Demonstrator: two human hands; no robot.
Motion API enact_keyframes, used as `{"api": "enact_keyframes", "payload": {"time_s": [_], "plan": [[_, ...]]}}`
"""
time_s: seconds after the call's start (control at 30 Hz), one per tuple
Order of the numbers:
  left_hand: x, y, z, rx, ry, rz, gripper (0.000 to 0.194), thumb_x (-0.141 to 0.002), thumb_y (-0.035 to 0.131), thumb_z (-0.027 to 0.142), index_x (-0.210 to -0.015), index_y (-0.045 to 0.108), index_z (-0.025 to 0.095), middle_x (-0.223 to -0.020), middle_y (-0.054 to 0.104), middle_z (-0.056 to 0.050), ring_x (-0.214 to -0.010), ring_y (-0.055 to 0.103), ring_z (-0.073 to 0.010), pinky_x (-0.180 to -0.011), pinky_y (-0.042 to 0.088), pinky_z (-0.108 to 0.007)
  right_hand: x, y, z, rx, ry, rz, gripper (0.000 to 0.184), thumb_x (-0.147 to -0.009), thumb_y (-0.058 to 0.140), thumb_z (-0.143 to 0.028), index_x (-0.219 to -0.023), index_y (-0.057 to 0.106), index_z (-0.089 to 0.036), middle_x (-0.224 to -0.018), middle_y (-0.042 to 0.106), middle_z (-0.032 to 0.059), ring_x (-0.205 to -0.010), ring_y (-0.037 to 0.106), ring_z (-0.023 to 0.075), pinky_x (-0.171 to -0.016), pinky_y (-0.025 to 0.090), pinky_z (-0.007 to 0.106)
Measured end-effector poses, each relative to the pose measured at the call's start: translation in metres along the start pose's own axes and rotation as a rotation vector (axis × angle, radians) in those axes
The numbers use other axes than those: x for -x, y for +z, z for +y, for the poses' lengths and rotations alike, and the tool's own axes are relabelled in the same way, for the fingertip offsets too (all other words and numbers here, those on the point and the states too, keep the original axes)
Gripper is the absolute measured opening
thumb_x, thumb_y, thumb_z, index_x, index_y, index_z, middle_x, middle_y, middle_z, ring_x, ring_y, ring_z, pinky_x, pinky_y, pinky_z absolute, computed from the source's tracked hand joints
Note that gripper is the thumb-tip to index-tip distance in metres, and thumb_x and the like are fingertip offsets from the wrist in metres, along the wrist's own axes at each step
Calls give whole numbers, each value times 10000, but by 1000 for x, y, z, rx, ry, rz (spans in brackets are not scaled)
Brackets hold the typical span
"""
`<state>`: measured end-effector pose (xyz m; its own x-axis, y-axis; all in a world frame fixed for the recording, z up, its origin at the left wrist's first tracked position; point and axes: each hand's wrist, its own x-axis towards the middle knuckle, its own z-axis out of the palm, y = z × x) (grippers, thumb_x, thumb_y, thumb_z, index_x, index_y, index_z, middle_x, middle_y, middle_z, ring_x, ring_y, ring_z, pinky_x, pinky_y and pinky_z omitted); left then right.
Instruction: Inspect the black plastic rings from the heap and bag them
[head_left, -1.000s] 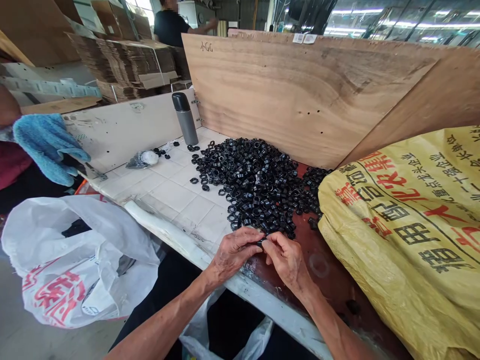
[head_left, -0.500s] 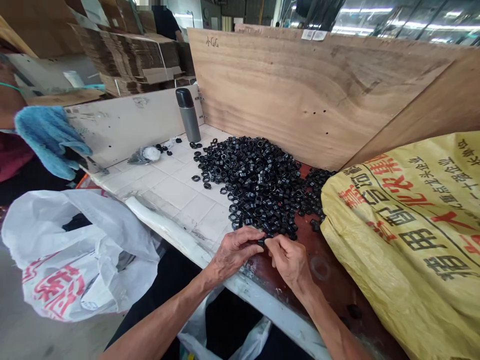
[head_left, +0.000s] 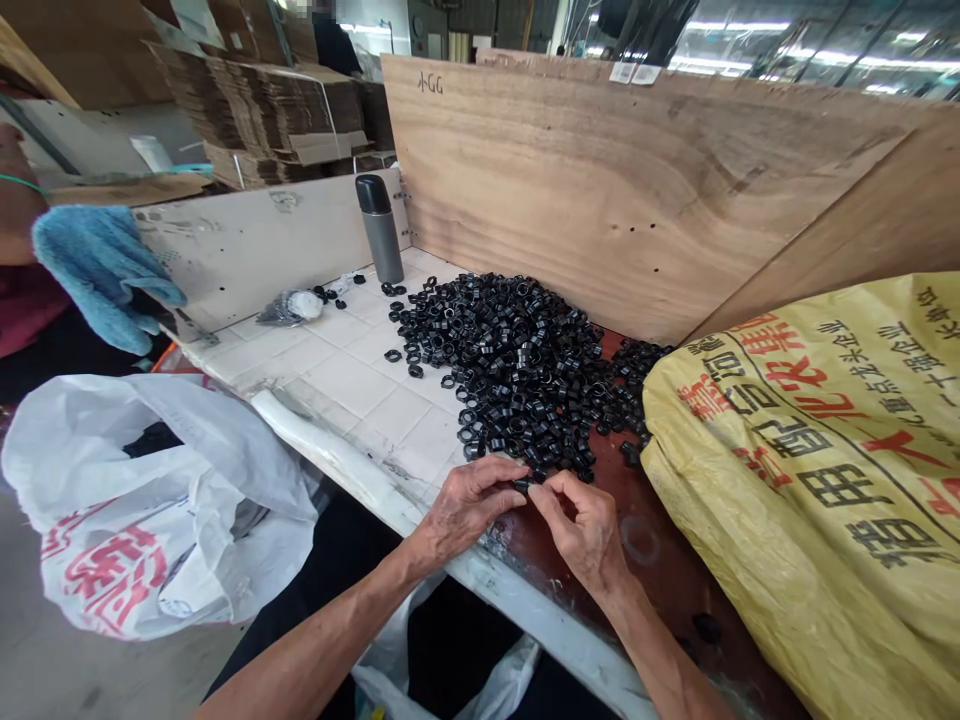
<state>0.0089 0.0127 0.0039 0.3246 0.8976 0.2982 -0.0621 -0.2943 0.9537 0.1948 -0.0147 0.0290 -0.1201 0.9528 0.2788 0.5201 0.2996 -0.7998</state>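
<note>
A heap of black plastic ring nuts lies on the table, some with six-sided outer edges. At the heap's near edge, my left hand is closed, gripping one small black nut between thumb and fingers. My right hand meets it from the other side, thumb and forefinger pinched at the same nut. The fingertips cover much of this piece, so I cannot tell whether it is one part or two joined. A few loose nuts lie left of the heap.
A grey bottle stands at the back by a wooden board. A yellow sack fills the right side. A white plastic bag hangs at the left, below a blue towel. Part of another person's arm shows far left.
The fingers of my right hand have shifted slightly and opened a little behind the pinch. My left hand stays in place with the nut.
</note>
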Motion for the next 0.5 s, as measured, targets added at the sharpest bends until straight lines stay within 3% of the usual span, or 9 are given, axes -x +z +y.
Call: {"api": "enact_keyframes", "payload": {"time_s": [0.17,0.27,0.37,0.43,0.5], "plan": [[1,-1,-5,-1,23,-23,249,-884,698,243,-1132,726,229,-1074,727,-74,-993,698,-201,-905,578,-339,3,8,3,-45,-9,6,151,-941,556,-301,-1018,640,-202,-878,679,44,-751,643,177,-711,512,275],[5,-1,-10,-98,138,-19,270,-906,663,199,-1169,703,240,-1104,719,-74,-1022,691,-193,-902,579,-332,7,18,2,-121,155,13,183,-965,527,-354,-937,621,-200,-666,619,-7,-562,589,147,-573,478,246],[8,0,-11,-230,231,-5,299,-921,621,161,-1199,693,245,-1165,702,-86,-1068,678,-194,-922,569,-332,8,24,-1,-225,329,-53,395,-1022,391,-440,-764,576,-204,-481,504,-45,-423,508,127,-476,421,232],[8,0,-8,-232,167,12,285,-917,629,183,-1182,705,254,-1163,708,-76,-1060,682,-194,-928,568,-327,8,23,-2,-225,315,-33,388,-1028,371,-445,-822,592,-201,-486,499,-50,-437,510,129,-488,421,230],[6,0,-5,-155,22,35,251,-896,667,232,-1138,727,262,-1118,727,-55,-1016,696,-191,-908,577,-310,8,21,-2,-186,196,17,266,-1010,436,-401,-972,607,-201,-617,573,-29,-535,559,133,-550,449,232]]}}
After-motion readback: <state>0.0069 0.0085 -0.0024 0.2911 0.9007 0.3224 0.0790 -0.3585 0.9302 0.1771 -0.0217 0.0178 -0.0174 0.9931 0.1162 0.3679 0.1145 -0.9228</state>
